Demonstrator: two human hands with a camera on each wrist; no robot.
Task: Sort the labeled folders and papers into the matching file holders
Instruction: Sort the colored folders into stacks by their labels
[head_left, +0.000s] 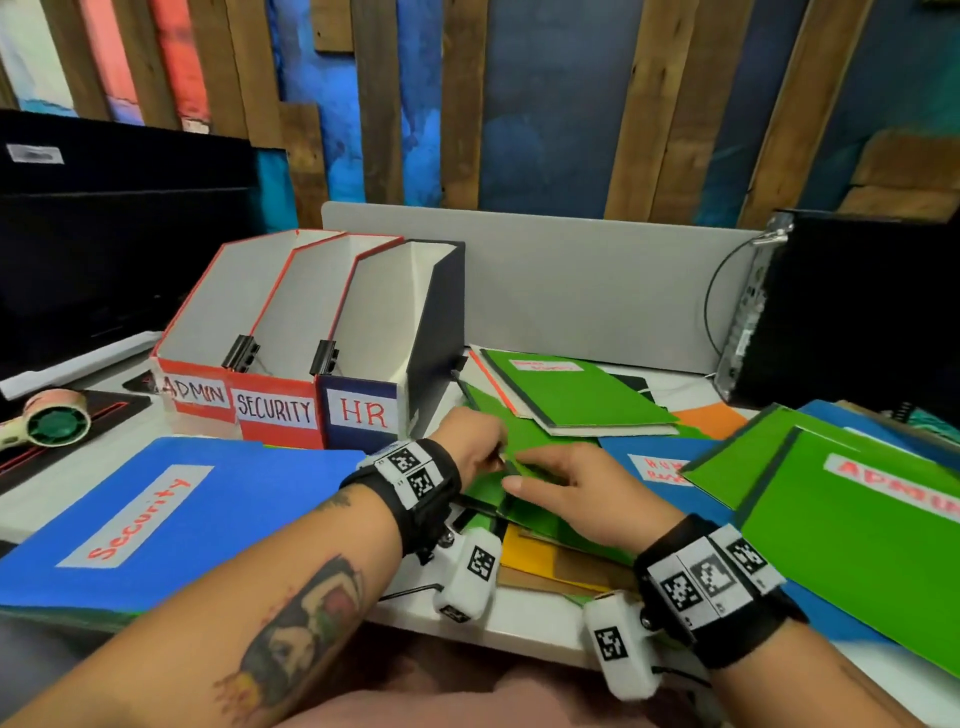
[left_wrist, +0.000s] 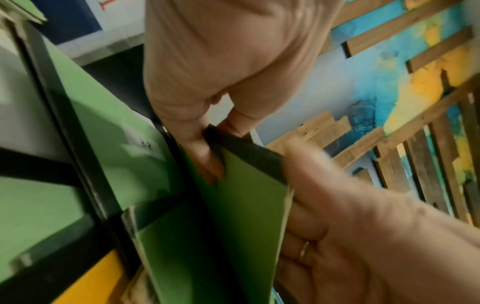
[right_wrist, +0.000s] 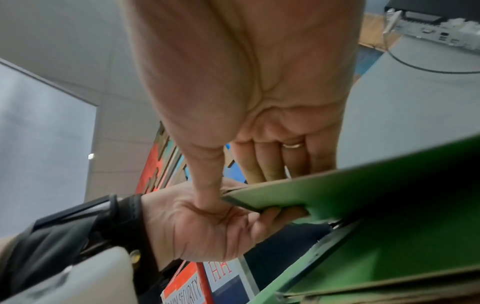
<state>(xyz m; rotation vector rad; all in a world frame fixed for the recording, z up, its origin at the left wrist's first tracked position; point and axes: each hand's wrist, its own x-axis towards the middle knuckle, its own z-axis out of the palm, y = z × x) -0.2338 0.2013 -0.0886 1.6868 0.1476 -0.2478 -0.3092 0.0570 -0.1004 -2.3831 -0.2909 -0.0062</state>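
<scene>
Both hands at the middle of the bench (head_left: 524, 618), working one green folder (head_left: 524, 519) out of a loose heap. Left hand (head_left: 470, 441) clamped on the folder's dark-bound near corner, thumb on the green face and fingers curled behind the edge, as seen from the left wrist view. Right hand (head_left: 582, 499) also grasping the same folder: thumb down on the top edge, fingers tucked under the cover, a ring on one finger. Folder raised off the pile at a tilt, other green folders and a yellow sheet (head_left: 530, 556) beneath it.

Behind and left of the hands, three file holders side by side, touching: ADMIN holder (head_left: 195, 395), SECURITY holder (head_left: 275, 410), HR holder (head_left: 363, 413), joined by black binder clips at the front walls. No folders visible inside them from here.

At near left, flat on the bench, a blue folder labelled Security (head_left: 156, 519). At right, a green folder labelled ADMIN (head_left: 857, 530) lying over blue ones; another blue folder with a red label (head_left: 649, 467), blurred, just beyond the right hand. Farther back, a green folder with an unreadable label (head_left: 571, 389). Tape dispenser (head_left: 44, 423) at far left.
</scene>
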